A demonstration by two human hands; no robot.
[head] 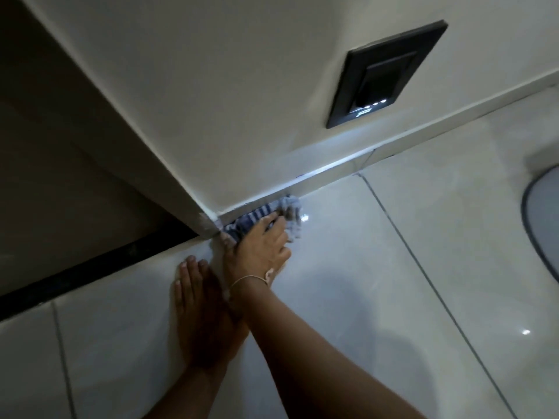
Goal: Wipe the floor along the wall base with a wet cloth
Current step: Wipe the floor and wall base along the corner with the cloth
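Note:
A blue-and-white striped cloth (273,213) lies bunched on the glossy tiled floor (378,267), pressed against the wall base (332,173) right at the wall's outer corner. My right hand (260,246) lies on top of the cloth, fingers curled over it; a thin bracelet circles the wrist. My left hand (196,300) rests flat on the floor tile just below and left of the cloth, fingers together, holding nothing. My right forearm crosses over the left wrist.
A black wall plate (384,74) with small lit dots is set low in the white wall. A dark threshold strip (90,267) runs left from the corner into a dim room. A grey rounded object (541,219) sits at the right edge.

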